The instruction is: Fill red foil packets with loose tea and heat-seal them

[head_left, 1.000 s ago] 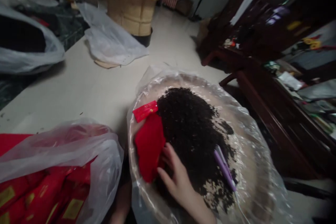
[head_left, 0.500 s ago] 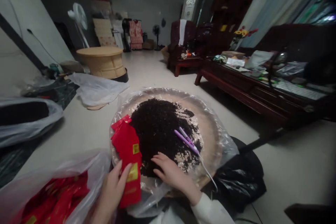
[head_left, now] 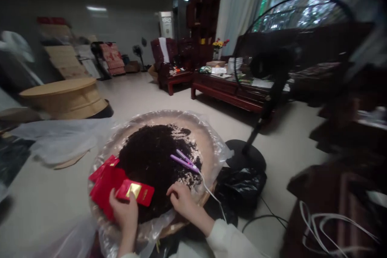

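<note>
In the head view, my left hand [head_left: 124,209] grips a small red packet [head_left: 145,194] with a gold label, tilted over the tray's left side. More red packets [head_left: 109,181] lie fanned beneath and beside that hand. My right hand [head_left: 183,200] hovers at the near edge of a dark heap of dried, tea-like leaves [head_left: 148,157]; its fingers are curled together, and anything in them is hidden. The leaves lie in a wide round tray [head_left: 207,129] lined with clear plastic. A purple hair straightener [head_left: 185,162] with a white cord rests on the leaves, its arms apart.
A black standing fan [head_left: 266,88] and a black plastic bag [head_left: 242,185] are to the right of the tray. White cable coils [head_left: 320,225] lie at lower right. Plastic sheeting [head_left: 66,137] and a round wooden table [head_left: 63,92] are at left; a low dark table [head_left: 223,94] stands behind.
The view has swung right. My left hand has lifted one red packet from the stack and turned it toward the leaves. My right hand's spread fingers have curled in.
</note>
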`<action>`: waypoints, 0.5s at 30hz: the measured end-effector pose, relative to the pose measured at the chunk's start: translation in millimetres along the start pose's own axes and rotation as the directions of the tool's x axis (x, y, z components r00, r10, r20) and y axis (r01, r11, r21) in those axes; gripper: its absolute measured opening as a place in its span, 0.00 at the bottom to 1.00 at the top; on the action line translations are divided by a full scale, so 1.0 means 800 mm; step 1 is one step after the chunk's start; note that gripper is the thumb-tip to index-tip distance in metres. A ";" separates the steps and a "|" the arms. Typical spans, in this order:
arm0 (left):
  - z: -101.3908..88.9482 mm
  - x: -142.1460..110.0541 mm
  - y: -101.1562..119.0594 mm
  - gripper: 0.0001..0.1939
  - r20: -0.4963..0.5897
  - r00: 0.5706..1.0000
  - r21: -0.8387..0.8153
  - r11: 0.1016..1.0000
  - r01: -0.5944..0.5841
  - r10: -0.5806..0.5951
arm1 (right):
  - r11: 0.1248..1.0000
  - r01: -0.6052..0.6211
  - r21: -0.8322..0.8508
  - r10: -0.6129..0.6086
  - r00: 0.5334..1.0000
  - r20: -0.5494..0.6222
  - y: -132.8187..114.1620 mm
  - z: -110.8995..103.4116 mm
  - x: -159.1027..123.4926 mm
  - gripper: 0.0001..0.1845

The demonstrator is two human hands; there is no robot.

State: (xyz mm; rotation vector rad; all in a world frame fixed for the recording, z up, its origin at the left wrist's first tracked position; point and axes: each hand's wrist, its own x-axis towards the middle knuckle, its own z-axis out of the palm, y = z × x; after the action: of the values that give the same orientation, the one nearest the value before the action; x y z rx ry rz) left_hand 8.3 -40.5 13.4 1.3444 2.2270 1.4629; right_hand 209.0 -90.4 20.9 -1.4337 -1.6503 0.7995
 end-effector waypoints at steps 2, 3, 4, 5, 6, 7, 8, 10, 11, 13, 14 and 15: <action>0.003 -0.003 0.005 0.40 -0.122 0.948 0.156 0.949 -0.275 0.295 | 1.000 0.027 0.005 -0.027 0.996 -0.080 0.000 0.001 0.001 0.15; 0.005 -0.005 0.009 0.38 -0.154 0.889 0.210 0.893 -0.398 0.432 | 0.999 0.049 0.007 -0.048 0.992 -0.117 -0.001 0.000 0.000 0.15; 0.006 -0.008 0.014 0.35 -0.167 0.823 0.244 0.831 -0.499 0.543 | 0.997 0.072 0.012 -0.070 0.987 -0.146 -0.002 -0.001 0.000 0.15; 0.006 -0.010 0.019 0.31 -0.161 0.768 0.259 0.778 -0.573 0.619 | 0.996 0.091 0.020 -0.086 0.983 -0.163 -0.003 -0.003 0.000 0.15; 0.006 -0.012 0.023 0.27 -0.145 0.732 0.251 0.741 -0.624 0.666 | 0.994 0.101 0.032 -0.094 0.981 -0.171 -0.004 -0.004 -0.001 0.15; 0.006 -0.014 0.026 0.24 -0.129 0.714 0.231 0.722 -0.653 0.688 | 0.994 0.101 0.040 -0.093 0.981 -0.172 -0.005 -0.006 -0.001 0.15; 0.006 -0.015 0.029 0.22 -0.114 0.714 0.207 0.720 -0.662 0.690 | 0.995 0.095 0.038 -0.087 0.981 -0.174 -0.006 -0.008 -0.001 0.15; 0.005 -0.015 0.032 0.19 -0.091 0.740 0.170 0.743 -0.648 0.666 | 0.996 0.086 0.011 -0.082 0.980 -0.180 -0.007 -0.010 -0.002 0.16; 0.004 -0.015 0.032 0.18 -0.082 0.756 0.158 0.757 -0.634 0.650 | 0.996 0.090 0.004 -0.088 0.979 -0.182 -0.008 -0.011 -0.002 0.17; 0.003 -0.015 0.033 0.18 -0.056 0.783 0.141 0.781 -0.608 0.620 | 0.992 0.122 0.022 -0.116 0.975 -0.188 -0.011 -0.016 -0.001 0.19; 0.003 -0.014 0.034 0.18 -0.044 0.790 0.133 0.787 -0.602 0.612 | 0.990 0.134 0.043 -0.123 0.971 -0.203 -0.012 -0.021 -0.001 0.18; 0.003 -0.014 0.035 0.18 -0.035 0.792 0.125 0.789 -0.601 0.609 | 0.989 0.135 0.065 -0.117 0.965 -0.234 -0.014 -0.028 0.001 0.16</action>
State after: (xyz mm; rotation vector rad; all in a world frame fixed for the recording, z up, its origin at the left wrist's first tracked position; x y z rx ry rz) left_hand 32.9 -44.4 31.2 2.2325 2.0242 1.5953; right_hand 222.9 -92.4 41.4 -1.2988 -1.4990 0.5972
